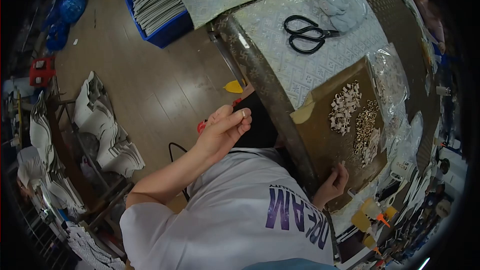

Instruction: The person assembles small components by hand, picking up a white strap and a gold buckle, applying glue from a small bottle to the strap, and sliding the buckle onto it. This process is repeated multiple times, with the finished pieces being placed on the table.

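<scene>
Left hand (pixel 222 130) is raised off the table at 9 o'clock, fingers pinching a small white tab (pixel 243 114). Right hand (pixel 334 184) rests on the brown board (pixel 325 142), nipping another piece. Tab could slip and fall to the floor, being held off-table

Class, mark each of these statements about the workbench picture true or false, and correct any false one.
1. The black scissors lie on the patterned cloth. True.
2. The left hand rests flat on the brown board. False: it is raised off the table, pinching a small pale piece.
3. The right hand is at the brown board's near edge. True.
4. The blue crate stands on the table. False: it stands on the floor.
</scene>
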Available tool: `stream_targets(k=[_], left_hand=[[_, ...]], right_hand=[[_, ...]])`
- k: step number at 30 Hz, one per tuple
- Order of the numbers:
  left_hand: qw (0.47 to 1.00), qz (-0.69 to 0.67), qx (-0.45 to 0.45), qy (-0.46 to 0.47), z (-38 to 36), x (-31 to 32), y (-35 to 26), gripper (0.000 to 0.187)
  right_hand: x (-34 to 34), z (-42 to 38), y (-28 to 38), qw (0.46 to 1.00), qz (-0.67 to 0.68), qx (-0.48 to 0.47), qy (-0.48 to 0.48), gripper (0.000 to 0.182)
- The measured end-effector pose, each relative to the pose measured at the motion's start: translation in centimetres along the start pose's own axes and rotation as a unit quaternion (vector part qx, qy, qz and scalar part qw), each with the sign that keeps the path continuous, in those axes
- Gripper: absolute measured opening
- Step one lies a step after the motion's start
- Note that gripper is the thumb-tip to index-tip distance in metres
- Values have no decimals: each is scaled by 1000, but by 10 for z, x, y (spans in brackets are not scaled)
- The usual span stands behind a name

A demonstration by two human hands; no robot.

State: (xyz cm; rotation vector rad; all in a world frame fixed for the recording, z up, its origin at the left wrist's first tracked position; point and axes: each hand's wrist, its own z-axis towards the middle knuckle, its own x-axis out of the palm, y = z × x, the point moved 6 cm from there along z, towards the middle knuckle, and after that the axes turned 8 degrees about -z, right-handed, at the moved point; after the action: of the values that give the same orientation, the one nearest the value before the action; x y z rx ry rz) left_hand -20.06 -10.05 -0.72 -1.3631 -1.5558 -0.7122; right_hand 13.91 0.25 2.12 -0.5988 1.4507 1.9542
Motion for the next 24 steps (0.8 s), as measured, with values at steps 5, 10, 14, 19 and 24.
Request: stream_targets(k=[5, 10, 14, 19, 24], left_hand=[[999, 17, -35, 31, 6, 20, 21, 39], [990, 100, -93, 38, 25, 47, 62, 41], [973, 192, -121, 47, 54, 65, 113, 41], [913, 393, -51, 103, 84, 88, 173, 45], [754, 540, 234, 292, 82, 100, 191, 42]], right_hand=[[-2, 1, -6, 1000, -6, -8, -1, 18], [-9, 5, -1, 999, 38, -21, -29, 17], [-17, 9, 0, 998, 51, -20, -32, 18], [-19, 5, -5, 996, 55, -31, -64, 19], [-21, 4, -5, 994, 41, -66, -76, 19]])
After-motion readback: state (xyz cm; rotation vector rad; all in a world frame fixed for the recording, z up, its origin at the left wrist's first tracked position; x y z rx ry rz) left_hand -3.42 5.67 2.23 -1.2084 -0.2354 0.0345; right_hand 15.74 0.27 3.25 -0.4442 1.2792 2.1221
